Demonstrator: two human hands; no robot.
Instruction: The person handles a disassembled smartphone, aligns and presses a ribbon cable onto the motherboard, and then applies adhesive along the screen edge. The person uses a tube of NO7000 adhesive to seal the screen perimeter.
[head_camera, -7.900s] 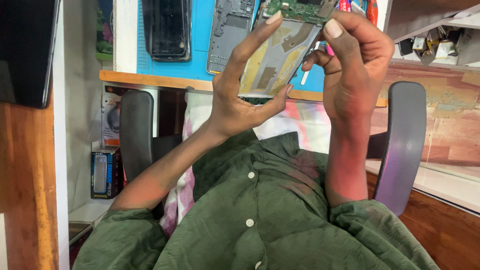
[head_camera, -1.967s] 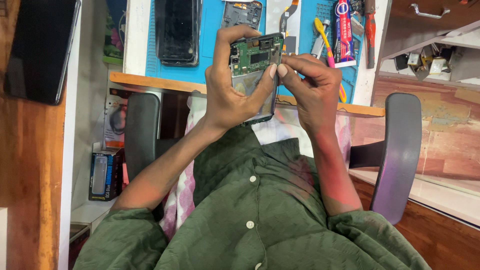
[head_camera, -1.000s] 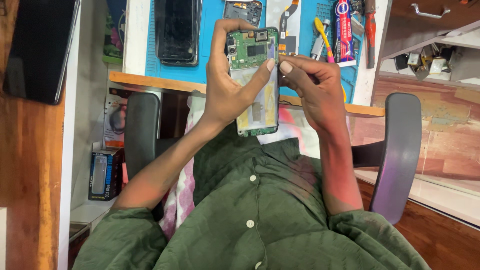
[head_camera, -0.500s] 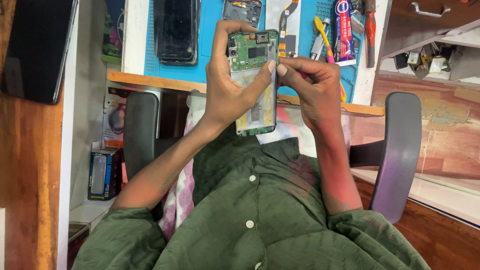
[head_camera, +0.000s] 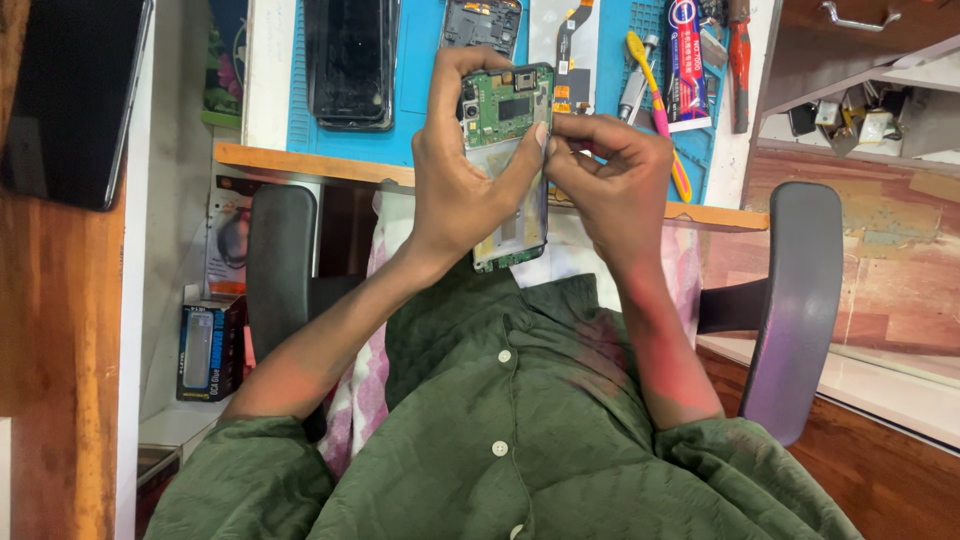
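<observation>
Your left hand (head_camera: 462, 190) grips the opened phone (head_camera: 508, 165) upright for access (green board exposed); your right hand (head_camera: 610, 185) pinches its side edge, fingertips pressed together.

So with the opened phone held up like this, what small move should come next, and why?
Probably a gentle pinch-and-lift by the right hand at the opened phone's right edge: its fingertips already press there beside the green board, while the left hand grips the body.

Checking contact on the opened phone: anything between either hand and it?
Nothing visible. The left hand wraps the opened phone directly, thumb across its right edge. The right hand pinches at that same edge, fingertips touching it. The tools lie beyond on the blue mat.
</observation>
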